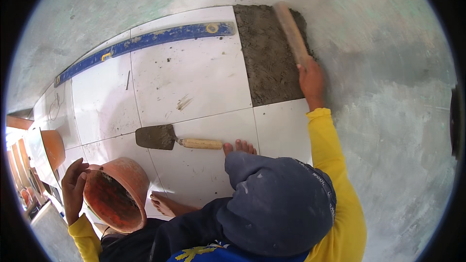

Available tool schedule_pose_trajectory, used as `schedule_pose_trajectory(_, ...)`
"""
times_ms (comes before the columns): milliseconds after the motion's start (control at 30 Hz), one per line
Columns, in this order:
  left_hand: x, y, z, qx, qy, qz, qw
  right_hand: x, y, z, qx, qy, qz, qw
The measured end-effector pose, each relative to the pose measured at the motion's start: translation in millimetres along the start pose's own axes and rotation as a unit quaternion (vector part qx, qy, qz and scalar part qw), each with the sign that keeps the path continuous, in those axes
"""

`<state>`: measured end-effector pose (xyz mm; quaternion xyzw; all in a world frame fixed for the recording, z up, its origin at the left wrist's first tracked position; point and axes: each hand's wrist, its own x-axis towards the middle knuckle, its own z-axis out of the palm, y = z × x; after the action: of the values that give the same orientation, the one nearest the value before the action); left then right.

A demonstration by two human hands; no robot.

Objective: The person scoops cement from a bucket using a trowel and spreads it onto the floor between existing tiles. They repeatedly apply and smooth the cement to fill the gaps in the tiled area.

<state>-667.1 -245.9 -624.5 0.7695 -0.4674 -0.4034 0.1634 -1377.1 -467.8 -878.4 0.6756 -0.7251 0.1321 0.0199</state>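
My right hand grips a wooden stick near its lower end; the far end is smeared by motion. The stick lies across the right side of a patch of wet grey mortar, by the wall; whether it touches the mortar I cannot tell. On the left, my left hand is open, its slightly bent fingers at the rim of an orange bucket. Some grey residue shows inside the bucket. A trowel with a mortar-smeared blade and wooden handle lies on the white tiles, its handle end beside my toes.
A long blue spirit level lies along the far wall, its right end by the mortar patch. A nail-like piece and mortar crumbs dot the tiles. The right wall rises close beside my arm. Another orange container stands at far left.
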Motion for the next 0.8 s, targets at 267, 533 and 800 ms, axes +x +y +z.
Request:
schedule_pose_trajectory(267, -2, 8, -2, 0.038, -0.001, -0.005, 0.999, -6, 15, 5, 0.037, 0.045, 0.064, 0.996)
schedule_pose_trajectory(533, 2, 12, 3, 0.034, -0.01, 0.004, 0.999, -8, -20, 11, 0.05, 0.014, -0.022, 0.998)
schedule_pose_trajectory(800, 1, 6, 3, 0.011, 0.007, 0.002, 1.0, -4, -7, 11, 0.067, 0.036, 0.018, 0.997)
